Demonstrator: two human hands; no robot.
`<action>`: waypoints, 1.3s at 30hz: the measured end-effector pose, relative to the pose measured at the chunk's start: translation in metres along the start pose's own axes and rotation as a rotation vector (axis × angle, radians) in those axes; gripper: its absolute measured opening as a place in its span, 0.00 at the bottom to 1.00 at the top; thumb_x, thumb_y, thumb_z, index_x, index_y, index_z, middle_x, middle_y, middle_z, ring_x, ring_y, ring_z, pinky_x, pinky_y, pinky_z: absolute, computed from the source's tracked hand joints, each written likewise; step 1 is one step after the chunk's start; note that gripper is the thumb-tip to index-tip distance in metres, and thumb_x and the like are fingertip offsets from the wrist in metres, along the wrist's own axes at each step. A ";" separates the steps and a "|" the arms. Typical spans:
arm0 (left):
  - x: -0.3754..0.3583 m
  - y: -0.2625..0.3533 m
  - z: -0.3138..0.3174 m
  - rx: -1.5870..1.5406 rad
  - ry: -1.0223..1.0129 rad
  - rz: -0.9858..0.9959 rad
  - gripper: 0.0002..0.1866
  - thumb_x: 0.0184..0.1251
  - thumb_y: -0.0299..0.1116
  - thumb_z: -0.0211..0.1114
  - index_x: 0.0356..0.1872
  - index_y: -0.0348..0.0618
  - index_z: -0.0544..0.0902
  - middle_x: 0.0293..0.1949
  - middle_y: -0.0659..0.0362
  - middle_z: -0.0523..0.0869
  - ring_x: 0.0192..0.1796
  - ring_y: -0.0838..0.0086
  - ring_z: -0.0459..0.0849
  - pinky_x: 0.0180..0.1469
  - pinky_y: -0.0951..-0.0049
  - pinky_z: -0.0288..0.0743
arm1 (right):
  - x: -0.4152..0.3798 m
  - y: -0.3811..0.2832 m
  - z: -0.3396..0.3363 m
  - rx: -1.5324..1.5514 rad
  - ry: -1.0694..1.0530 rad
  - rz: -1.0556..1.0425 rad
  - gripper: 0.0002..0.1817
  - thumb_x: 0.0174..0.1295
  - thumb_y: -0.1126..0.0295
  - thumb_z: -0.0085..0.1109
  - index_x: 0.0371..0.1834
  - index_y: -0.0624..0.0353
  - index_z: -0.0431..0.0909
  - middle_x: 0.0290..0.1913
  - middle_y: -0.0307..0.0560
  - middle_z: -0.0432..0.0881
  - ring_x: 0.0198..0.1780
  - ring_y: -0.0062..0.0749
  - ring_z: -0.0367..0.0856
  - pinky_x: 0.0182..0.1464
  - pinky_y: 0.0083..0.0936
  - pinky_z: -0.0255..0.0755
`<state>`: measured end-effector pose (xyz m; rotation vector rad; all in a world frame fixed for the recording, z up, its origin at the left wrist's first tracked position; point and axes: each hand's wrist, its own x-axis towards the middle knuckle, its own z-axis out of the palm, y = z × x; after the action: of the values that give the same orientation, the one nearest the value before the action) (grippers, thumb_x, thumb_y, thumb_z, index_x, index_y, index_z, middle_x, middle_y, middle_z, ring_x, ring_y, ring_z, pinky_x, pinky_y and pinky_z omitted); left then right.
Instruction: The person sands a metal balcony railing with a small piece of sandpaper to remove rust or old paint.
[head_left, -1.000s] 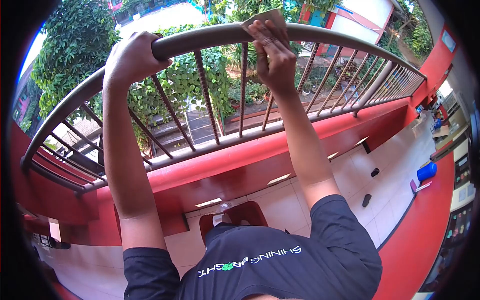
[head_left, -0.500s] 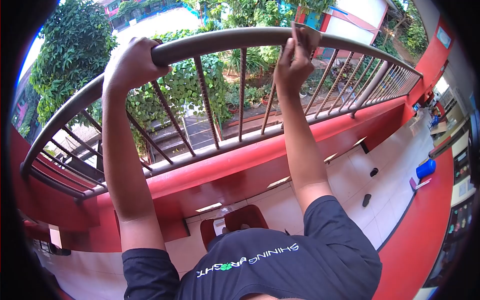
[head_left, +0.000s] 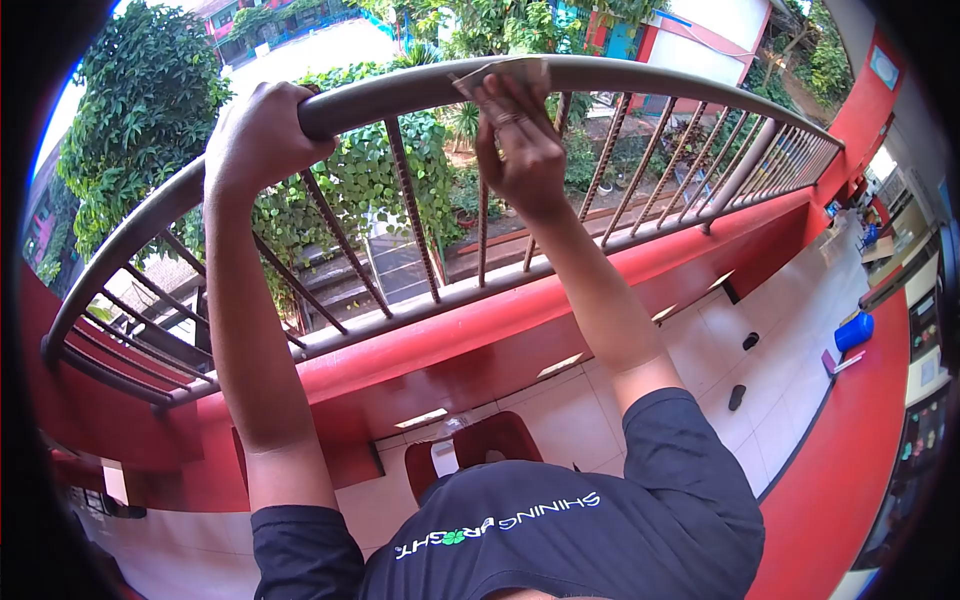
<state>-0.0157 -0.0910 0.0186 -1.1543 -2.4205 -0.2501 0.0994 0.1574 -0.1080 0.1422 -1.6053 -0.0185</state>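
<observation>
My left hand (head_left: 258,140) is wrapped around the thick brown metal handrail (head_left: 400,90) on the left. Farther right along the same rail, my right hand (head_left: 528,160) holds a thin brownish folded sheet that looks like sandpaper (head_left: 528,74). The sheet lies against the top of the rail, its edges sticking out past my fingers. Part of it is hidden behind the fingers.
Twisted metal bars (head_left: 410,205) run from the handrail to a lower rail above a red ledge (head_left: 450,330). Behind me are a dark red chair (head_left: 505,437), black slippers (head_left: 737,398) and a blue bucket (head_left: 853,331). Plants grow beyond the railing.
My right hand has slid left along the handrail with the sandpaper, towards my left hand. My left hand keeps its grip in nearly the same spot.
</observation>
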 end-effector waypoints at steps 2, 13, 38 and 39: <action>-0.001 0.002 -0.004 -0.031 0.018 0.006 0.20 0.49 0.45 0.78 0.42 0.45 0.92 0.38 0.48 0.91 0.42 0.54 0.91 0.51 0.57 0.83 | 0.015 0.035 -0.011 -0.151 0.175 0.180 0.17 0.74 0.72 0.52 0.59 0.63 0.87 0.59 0.57 0.88 0.62 0.51 0.86 0.72 0.43 0.75; 0.003 -0.003 0.001 -0.076 0.024 -0.001 0.19 0.48 0.42 0.78 0.42 0.45 0.93 0.38 0.49 0.92 0.43 0.55 0.90 0.52 0.57 0.83 | 0.031 0.026 -0.016 0.055 0.378 0.606 0.18 0.78 0.70 0.48 0.62 0.60 0.86 0.58 0.57 0.88 0.61 0.46 0.88 0.67 0.40 0.79; 0.023 -0.017 0.013 -0.278 -0.008 0.113 0.29 0.39 0.50 0.85 0.35 0.33 0.90 0.29 0.47 0.89 0.32 0.59 0.88 0.43 0.59 0.82 | 0.149 0.101 -0.040 0.148 -1.245 0.542 0.24 0.82 0.51 0.43 0.54 0.53 0.88 0.44 0.42 0.87 0.44 0.30 0.82 0.55 0.31 0.72; 0.022 -0.018 0.014 -0.265 0.032 0.148 0.27 0.39 0.47 0.85 0.33 0.32 0.91 0.25 0.48 0.88 0.27 0.63 0.87 0.39 0.61 0.82 | 0.157 0.099 -0.042 0.241 -1.310 0.726 0.24 0.81 0.51 0.45 0.54 0.55 0.87 0.39 0.38 0.86 0.38 0.24 0.81 0.52 0.28 0.71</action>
<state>-0.0463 -0.0822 0.0172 -1.4240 -2.3101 -0.5510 0.1282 0.2425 0.0602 -0.3601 -2.8701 0.7891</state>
